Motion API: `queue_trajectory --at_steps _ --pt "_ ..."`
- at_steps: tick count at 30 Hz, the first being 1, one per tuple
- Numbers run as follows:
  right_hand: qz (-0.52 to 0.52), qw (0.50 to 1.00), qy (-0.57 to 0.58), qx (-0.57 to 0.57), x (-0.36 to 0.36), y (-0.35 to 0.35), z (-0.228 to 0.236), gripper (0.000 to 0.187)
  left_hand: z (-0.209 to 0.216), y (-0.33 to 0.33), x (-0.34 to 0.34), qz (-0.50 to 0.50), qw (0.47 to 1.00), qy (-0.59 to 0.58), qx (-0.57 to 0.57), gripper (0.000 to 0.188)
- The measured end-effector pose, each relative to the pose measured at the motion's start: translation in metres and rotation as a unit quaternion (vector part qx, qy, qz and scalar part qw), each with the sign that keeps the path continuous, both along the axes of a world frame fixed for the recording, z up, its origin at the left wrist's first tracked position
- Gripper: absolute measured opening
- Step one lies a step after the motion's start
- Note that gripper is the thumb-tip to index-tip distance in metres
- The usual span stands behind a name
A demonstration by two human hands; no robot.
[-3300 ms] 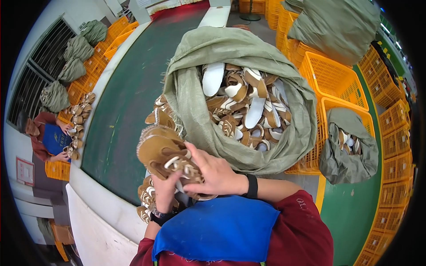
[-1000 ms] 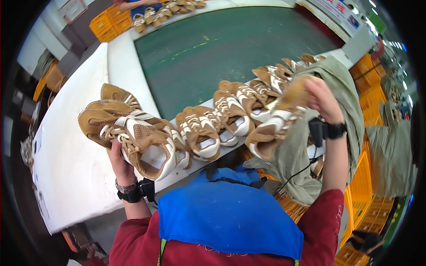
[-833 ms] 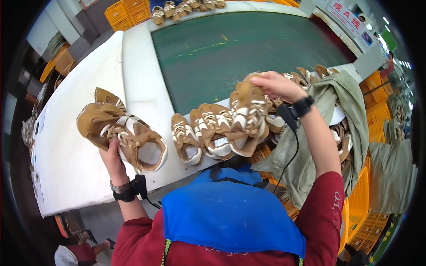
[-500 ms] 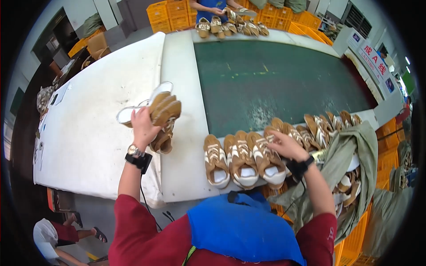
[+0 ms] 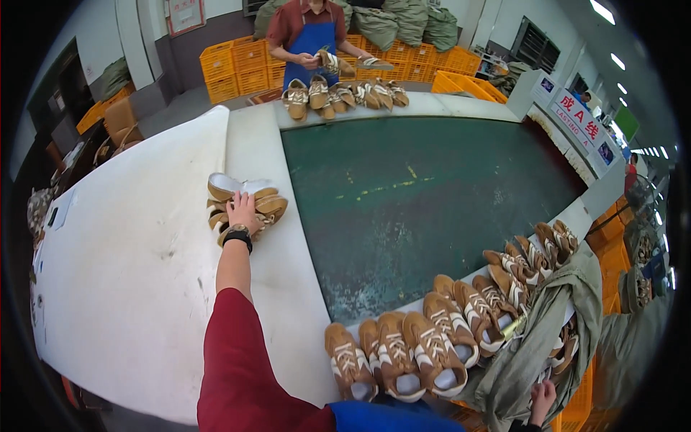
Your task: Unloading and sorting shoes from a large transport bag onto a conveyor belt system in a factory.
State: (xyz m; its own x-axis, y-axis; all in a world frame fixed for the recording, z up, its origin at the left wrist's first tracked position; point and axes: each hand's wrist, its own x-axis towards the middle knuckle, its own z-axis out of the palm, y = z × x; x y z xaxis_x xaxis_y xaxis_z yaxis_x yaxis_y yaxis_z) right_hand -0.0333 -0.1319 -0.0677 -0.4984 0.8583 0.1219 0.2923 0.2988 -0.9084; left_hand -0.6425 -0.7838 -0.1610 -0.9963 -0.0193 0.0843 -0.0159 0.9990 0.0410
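Note:
My left hand reaches far out over the white tabletop and grips a small stack of brown shoes, fingers spread across them. The uppermost shoe lies on its side with a pale sole showing. At the lower right, my right hand has curled fingers beside a grey-green cloth. What those fingers hold is too small to make out. Close by, more brown-and-white shoes show in the fold of the cloth.
Several brown sneakers with white laces line the near edge of a dark green conveyor belt. Across it, a person in a blue apron handles a shoe behind another row of shoes. Orange crates stand behind; more lie at right.
My left hand has moved farther out, bringing the shoes down onto the white surface. My right hand has left the shoe row and moved down and right to the cloth. The view has shifted.

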Motion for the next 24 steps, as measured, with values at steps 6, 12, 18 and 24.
queue_trajectory --at_steps 6,12,18,24 --pt "-0.149 0.968 -0.204 -0.003 0.093 0.026 -0.051 0.029 -0.003 -0.011 -0.025 0.015 0.999 -0.01 0.028 0.103" --pt "-0.186 0.937 -0.17 0.243 0.093 0.058 -0.089 0.012 -0.006 0.011 0.047 -0.103 0.985 0.141 -0.003 0.09" --pt "-0.211 0.927 -0.219 0.221 0.079 0.074 -0.073 0.031 0.024 0.058 0.153 -0.246 0.965 0.073 0.059 0.066" --pt "0.028 0.883 -0.468 0.008 0.092 0.073 -0.103 0.03 0.101 0.157 0.267 -0.362 0.919 0.023 0.155 0.053"
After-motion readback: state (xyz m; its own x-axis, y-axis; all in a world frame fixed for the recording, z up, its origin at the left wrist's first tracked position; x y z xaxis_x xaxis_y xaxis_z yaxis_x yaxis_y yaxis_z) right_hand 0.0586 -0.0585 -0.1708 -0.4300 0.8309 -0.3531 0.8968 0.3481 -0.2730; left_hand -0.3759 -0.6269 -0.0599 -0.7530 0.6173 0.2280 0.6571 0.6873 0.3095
